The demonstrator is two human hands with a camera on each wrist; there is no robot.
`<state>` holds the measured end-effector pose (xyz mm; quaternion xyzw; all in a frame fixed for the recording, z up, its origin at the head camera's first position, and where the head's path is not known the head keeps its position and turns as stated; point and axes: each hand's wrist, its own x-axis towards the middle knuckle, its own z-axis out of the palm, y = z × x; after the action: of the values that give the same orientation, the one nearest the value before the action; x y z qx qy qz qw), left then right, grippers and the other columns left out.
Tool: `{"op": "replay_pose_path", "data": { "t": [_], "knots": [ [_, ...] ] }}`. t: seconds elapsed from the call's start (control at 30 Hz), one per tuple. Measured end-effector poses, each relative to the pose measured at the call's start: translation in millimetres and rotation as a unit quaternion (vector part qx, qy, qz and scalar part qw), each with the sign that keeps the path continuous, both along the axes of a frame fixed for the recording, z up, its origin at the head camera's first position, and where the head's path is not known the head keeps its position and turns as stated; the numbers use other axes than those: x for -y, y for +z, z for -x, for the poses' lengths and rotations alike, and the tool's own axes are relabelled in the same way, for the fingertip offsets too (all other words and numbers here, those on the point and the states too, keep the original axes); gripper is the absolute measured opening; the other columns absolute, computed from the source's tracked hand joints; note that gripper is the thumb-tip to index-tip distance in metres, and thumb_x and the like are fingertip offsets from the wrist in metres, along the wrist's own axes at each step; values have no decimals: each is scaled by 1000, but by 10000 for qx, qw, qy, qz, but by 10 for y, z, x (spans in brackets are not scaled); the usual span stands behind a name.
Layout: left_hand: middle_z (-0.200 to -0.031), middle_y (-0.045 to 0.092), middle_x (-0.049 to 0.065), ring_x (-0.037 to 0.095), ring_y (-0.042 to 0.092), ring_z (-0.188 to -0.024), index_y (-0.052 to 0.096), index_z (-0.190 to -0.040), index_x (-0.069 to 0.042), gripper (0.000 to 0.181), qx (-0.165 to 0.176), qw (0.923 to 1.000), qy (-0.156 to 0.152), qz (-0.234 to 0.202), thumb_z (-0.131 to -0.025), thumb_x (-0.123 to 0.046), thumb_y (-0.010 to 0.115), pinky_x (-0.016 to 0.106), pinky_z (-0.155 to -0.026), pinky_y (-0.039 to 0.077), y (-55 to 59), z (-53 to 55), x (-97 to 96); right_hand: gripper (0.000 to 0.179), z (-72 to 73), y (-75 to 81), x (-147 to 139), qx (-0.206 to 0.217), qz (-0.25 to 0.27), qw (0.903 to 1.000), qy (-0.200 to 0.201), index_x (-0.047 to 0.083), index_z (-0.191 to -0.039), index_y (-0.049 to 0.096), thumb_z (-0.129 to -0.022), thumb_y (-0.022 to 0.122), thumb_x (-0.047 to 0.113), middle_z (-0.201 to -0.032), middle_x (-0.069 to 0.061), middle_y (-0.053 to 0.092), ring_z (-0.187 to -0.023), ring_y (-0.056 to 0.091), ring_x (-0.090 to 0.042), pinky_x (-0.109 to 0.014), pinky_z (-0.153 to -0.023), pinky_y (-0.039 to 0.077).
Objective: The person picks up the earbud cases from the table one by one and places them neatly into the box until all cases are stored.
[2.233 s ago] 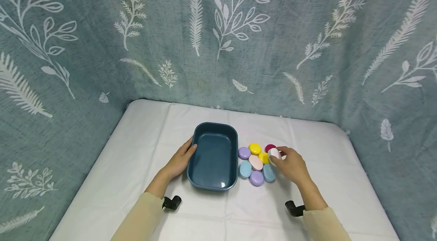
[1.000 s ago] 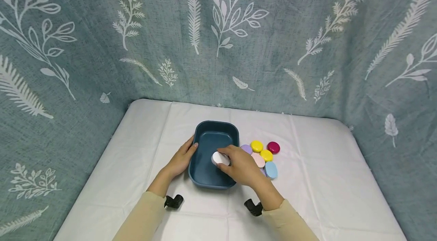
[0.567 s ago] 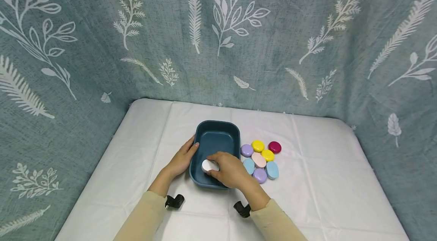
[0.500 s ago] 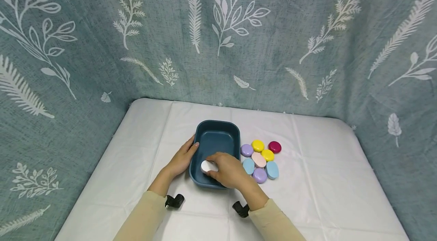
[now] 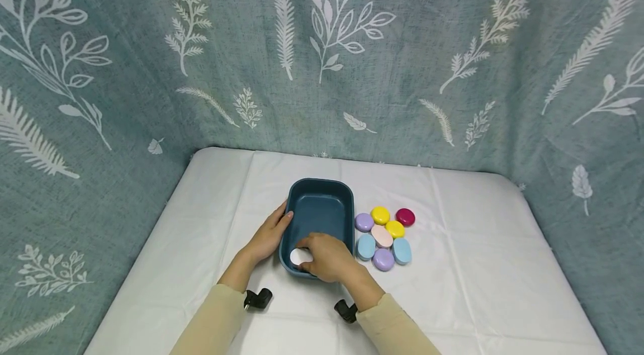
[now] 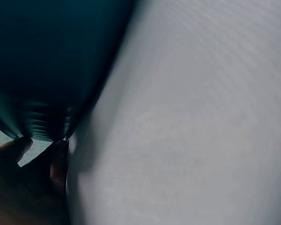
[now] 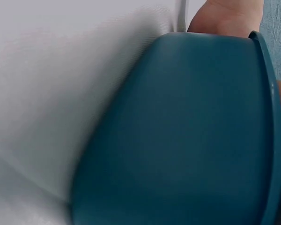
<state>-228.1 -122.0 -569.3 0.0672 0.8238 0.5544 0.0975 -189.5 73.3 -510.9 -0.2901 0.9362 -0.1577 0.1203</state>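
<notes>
In the head view, a deep blue rectangular bin [image 5: 322,180] with rounded corners stands on the white-covered table. My left hand [image 5: 269,233] holds its left side, thumb at the rim and fingers along the outer wall; the left wrist view shows its fingertips [image 6: 58,159] at that wall. My right hand [image 5: 327,257] reaches over the right wall into the bin. Between thumb and fingers it pinches a smooth white disc [image 5: 300,256], low in the near left corner. From the right wrist view, the bin's outer wall [image 7: 178,126] hides the disc and the fingertips.
Right of the bin lies a cluster of smooth round and oval pieces: yellow [image 5: 380,215], dark red [image 5: 405,217], lilac [image 5: 384,259], pale pink [image 5: 382,236] and light blue [image 5: 402,251]. A grey-green curtain [image 5: 322,120] with white leaf patterns surrounds the table's back and sides.
My right hand has carried the white disc leftward from the cluster into the bin, then lower toward its near left corner. My left hand has stayed on the bin's side.
</notes>
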Motion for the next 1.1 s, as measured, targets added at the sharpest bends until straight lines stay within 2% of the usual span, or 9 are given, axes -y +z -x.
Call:
{"op": "replay_pose_path", "data": {
  "t": [0.27, 0.43, 0.63, 0.8, 1.1],
  "knots": [
    [-161, 22, -5, 25, 18, -149, 19, -151, -44, 61, 151, 9999, 19, -25, -96, -66, 33, 58, -118, 17, -14, -9, -10, 44, -55, 69, -49, -5, 163, 9999, -20, 22, -127, 64, -87, 72, 38, -120, 4, 63, -113, 59, -19, -39, -96, 50],
    [-161, 23, -3, 27, 19, -149, 20, -152, -42, 64, 88, 9999, 47, 31, -95, -68, 32, 59, -117, 18, -11, -9, -9, 46, -99, 174, -112, -41, 487, 9986, -200, 20, -129, 63, -88, 70, 39, -122, 3, 62, -115, 58, -18, -40, -95, 50],
    [-160, 25, -1, 27, 20, -149, 21, -153, -39, 64, -72, 9999, 31, 70, -97, -66, 32, 58, -118, 18, -8, 0, -11, 48, -120, 259, -234, -136, 897, 9952, -362, 19, -131, 61, -89, 70, 39, -120, 3, 62, -105, 60, -16, -34, -84, 52],
    [-161, 23, -3, 24, 18, -149, 21, -153, -38, 63, -73, 10000, 19, 0, -98, -64, 33, 54, -120, 16, -4, 4, -11, 49, -138, 336, -354, -154, 1238, 9902, -634, 21, -133, 60, -87, 72, 36, -115, 2, 62, -98, 60, -18, -28, -75, 51],
    [-161, 24, 0, 27, 18, -149, 21, -153, -38, 66, 66, 9996, 194, 190, -95, -68, 32, 58, -118, 16, -12, -3, -16, 48, -148, 408, -630, -230, 1772, 9746, -1347, 26, -131, 60, -86, 74, 34, -115, 8, 60, -99, 60, -19, -26, -74, 51]
  ]
}}
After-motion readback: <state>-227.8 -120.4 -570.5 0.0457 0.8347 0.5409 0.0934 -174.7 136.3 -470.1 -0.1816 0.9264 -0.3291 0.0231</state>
